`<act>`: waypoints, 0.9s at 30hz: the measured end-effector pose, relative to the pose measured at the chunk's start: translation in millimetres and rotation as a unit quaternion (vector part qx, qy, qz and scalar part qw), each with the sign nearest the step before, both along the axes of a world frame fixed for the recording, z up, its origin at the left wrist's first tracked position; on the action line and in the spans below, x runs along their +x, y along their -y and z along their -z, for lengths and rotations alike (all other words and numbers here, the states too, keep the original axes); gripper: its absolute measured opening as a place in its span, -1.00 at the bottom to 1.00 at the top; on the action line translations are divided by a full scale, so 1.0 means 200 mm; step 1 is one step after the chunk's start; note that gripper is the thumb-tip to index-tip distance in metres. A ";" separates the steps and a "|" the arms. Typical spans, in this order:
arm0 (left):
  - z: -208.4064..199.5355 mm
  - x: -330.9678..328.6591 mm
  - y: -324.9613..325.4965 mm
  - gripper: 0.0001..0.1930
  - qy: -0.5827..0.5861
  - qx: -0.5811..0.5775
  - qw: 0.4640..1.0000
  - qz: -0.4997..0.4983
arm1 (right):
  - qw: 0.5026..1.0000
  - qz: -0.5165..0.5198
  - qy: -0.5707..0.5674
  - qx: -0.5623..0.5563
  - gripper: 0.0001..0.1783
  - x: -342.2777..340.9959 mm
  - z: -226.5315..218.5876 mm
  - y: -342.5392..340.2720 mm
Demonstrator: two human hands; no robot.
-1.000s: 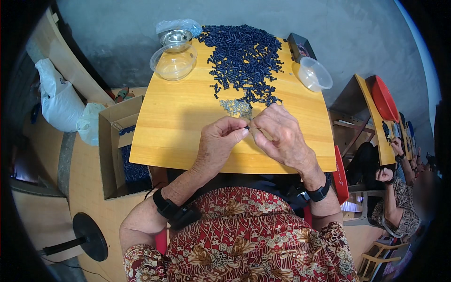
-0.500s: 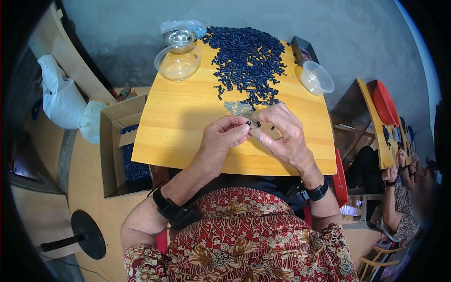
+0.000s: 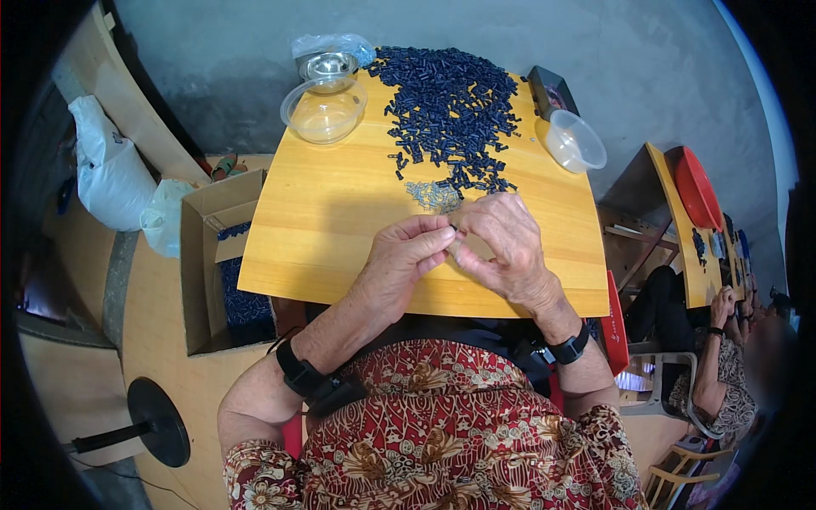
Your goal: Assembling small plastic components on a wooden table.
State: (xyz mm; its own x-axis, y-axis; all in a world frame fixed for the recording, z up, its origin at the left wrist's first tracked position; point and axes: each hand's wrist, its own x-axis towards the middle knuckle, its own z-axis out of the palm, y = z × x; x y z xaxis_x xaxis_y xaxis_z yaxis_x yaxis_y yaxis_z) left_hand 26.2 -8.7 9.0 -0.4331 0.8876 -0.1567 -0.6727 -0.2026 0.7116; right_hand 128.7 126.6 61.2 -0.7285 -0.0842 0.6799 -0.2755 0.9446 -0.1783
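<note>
My left hand [image 3: 401, 262] pinches a small dark plastic piece [image 3: 454, 228] between thumb and fingertips, above the near half of the wooden table [image 3: 314, 238]. Against it, my right hand [image 3: 503, 248] has its thumb and fingers bent together; what they grip is too small and covered to make out. Just beyond my fingers lies a little heap of thin silvery metal pins [image 3: 433, 196]. Behind that spreads a big pile of short dark blue plastic pieces [image 3: 455, 106], reaching to the far edge of the table.
Clear plastic bowls stand left [image 3: 323, 119] and right [image 3: 575, 143] of the pile. A small black tray [image 3: 552, 92] sits at the far right. On the floor at the left is a cardboard box [image 3: 200, 272] holding dark pieces. Another person [image 3: 722, 374] works at a table on the right.
My right hand has closed in on my left, its fingers now nearer the dark piece and more curled. The left hand has hardly moved.
</note>
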 end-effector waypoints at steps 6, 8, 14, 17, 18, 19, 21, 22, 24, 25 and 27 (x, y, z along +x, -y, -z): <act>-0.03 0.00 0.01 -0.85 0.006 -0.009 1.000 0.015 | 1.000 -0.006 -0.007 0.009 -0.73 0.00 0.02 -0.01; -0.04 0.00 0.01 -0.85 0.008 -0.018 1.000 0.016 | 1.000 -0.001 -0.010 -0.002 -0.73 0.00 0.02 -0.02; -0.07 0.00 0.01 -0.85 -0.009 -0.028 1.000 0.004 | 1.000 0.003 -0.028 0.004 -0.74 -0.01 0.02 -0.01; -0.03 0.00 0.01 -0.85 -0.008 -0.020 1.000 0.005 | 1.000 -0.001 -0.014 0.013 -0.74 -0.01 0.01 -0.01; -0.02 0.00 0.00 -0.85 -0.009 -0.019 1.000 0.005 | 1.000 -0.001 -0.014 0.013 -0.74 -0.01 0.01 -0.01; -0.01 0.00 0.00 -0.84 -0.009 -0.017 1.000 0.005 | 1.000 0.002 -0.023 0.020 -0.74 -0.01 0.01 0.00; -0.03 0.00 0.00 -0.83 -0.011 -0.009 1.000 0.011 | 0.999 0.006 -0.031 0.028 -0.74 -0.01 0.02 0.00; -0.04 0.01 0.00 -0.82 -0.012 0.000 1.000 0.017 | 0.999 0.008 -0.036 0.024 -0.74 -0.01 0.03 0.00; -0.06 0.00 0.01 -0.82 -0.015 -0.006 1.000 0.019 | 0.999 0.009 -0.042 0.021 -0.74 -0.01 0.03 0.00; -0.06 0.00 0.01 -0.81 -0.018 -0.011 1.000 0.021 | 0.999 0.007 -0.050 0.020 -0.74 -0.01 0.03 0.00; -0.07 -0.01 0.02 -0.80 -0.030 -0.016 0.999 0.035 | 0.998 0.005 -0.057 0.020 -0.75 -0.01 0.03 0.00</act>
